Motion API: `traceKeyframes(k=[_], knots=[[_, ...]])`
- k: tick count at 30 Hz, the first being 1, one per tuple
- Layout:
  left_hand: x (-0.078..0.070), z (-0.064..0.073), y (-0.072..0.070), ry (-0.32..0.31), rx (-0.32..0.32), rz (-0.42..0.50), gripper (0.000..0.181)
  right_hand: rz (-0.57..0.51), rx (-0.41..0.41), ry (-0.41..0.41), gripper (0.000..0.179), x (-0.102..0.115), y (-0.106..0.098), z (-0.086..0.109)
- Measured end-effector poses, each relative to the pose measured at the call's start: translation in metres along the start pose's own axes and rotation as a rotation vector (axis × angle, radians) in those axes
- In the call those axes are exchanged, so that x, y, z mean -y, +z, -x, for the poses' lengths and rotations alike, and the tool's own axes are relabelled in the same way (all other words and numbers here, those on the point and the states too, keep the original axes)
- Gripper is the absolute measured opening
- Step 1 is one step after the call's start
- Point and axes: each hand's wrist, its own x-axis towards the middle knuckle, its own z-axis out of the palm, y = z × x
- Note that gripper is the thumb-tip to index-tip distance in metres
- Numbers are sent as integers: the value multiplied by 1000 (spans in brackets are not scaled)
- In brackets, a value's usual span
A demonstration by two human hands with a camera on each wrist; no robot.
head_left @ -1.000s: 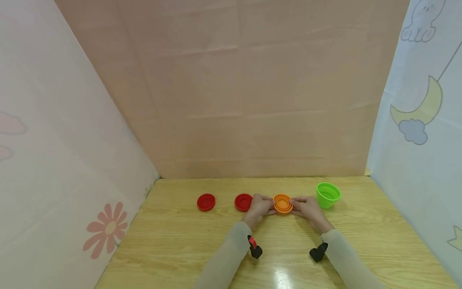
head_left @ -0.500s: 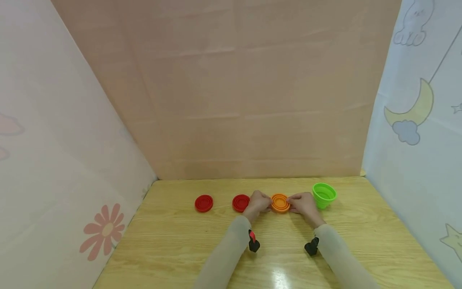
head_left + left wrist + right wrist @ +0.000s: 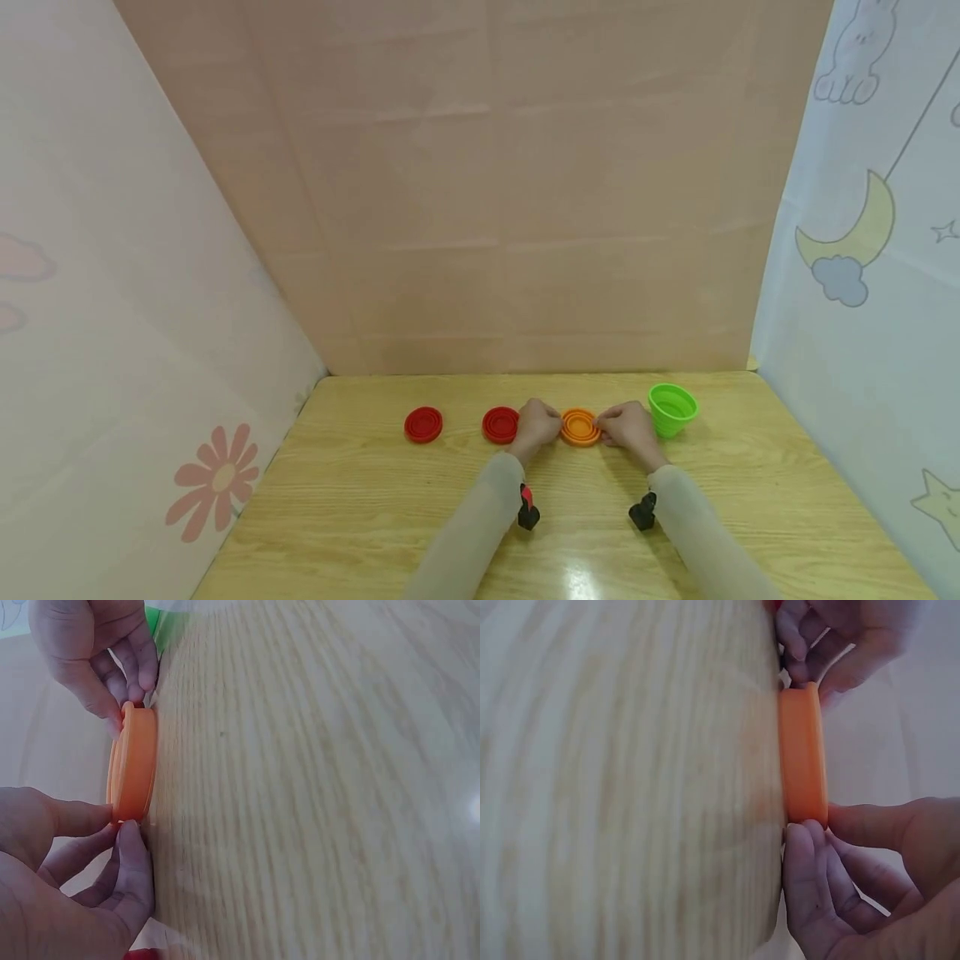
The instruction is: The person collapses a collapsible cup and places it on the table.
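An orange collapsible cup [image 3: 581, 427], folded flat into nested rings, lies on the wooden table between both hands. My left hand [image 3: 537, 425] pinches its left rim, thumb on top and fingertips low at the side. On the opposite side my right hand [image 3: 628, 427] does likewise. In the left wrist view the cup's smooth side wall [image 3: 136, 765] stands close against the tabletop, and the right wrist view shows the same wall [image 3: 802, 754] between the two hands. A folded red cup [image 3: 500, 425] sits just left of my left hand, partly covered by it.
Another folded red cup [image 3: 423, 425] lies farther left in the same row. An expanded green cup [image 3: 672, 408] stands upright right behind my right hand. A beige backdrop [image 3: 480, 208] rises at the table's back edge, with printed white panels at both sides.
The head view has shifted slightly. Fingers that stretched under the orange cup's edge are now drawn in at its sides; the cup stays in place beside the others.
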Motion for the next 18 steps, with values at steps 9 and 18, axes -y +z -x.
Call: traceKeyframes(k=[9, 18], knots=[[1, 3, -1, -11, 16, 61, 26, -15, 9, -28, 26, -2, -2, 4], [-6, 2, -23, 174, 39, -14, 33, 15, -16, -114, 29, 13, -15, 22]])
